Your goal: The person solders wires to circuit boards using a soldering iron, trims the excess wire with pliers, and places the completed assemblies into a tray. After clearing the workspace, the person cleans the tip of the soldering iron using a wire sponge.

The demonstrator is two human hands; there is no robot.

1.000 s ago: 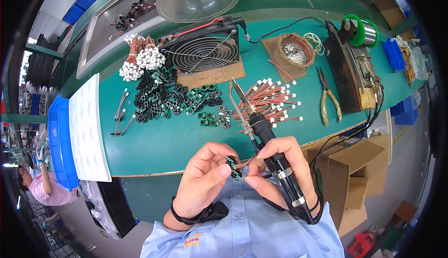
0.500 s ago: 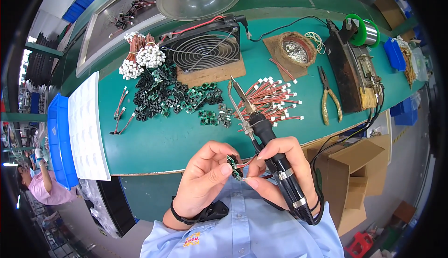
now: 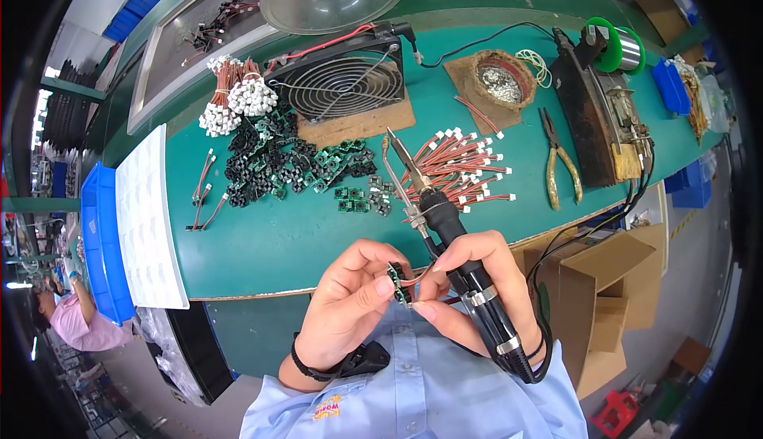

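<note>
Green bench surface (image 3: 262, 256) extends before you, with the caged fan (image 3: 346, 89) at its far side and the pile of small black and green parts (image 3: 262, 161) to the fan's near left. Your left hand (image 3: 350, 304) is closed in a pinch: thumb and fingers grasp the small circuit board (image 3: 399, 284) by its left side, in front of your shirt (image 3: 405, 359) and just off the near bench edge. Your right hand (image 3: 481, 288) is wrapped around the soldering iron (image 3: 445, 220), whose tip points up and away from you, apart from the board. Fingertips of the same hand close on the red-and-white lead (image 3: 417, 278) at the board; whether the right thumb presses the board itself cannot be told. Beyond the iron lies a fan of wired connectors (image 3: 465, 169), with the pliers (image 3: 554, 143) to their right.

Compared with the frame half a second earlier, both grips are unchanged. Your iron's tip and the bench items appear slightly farther left in view.
</note>
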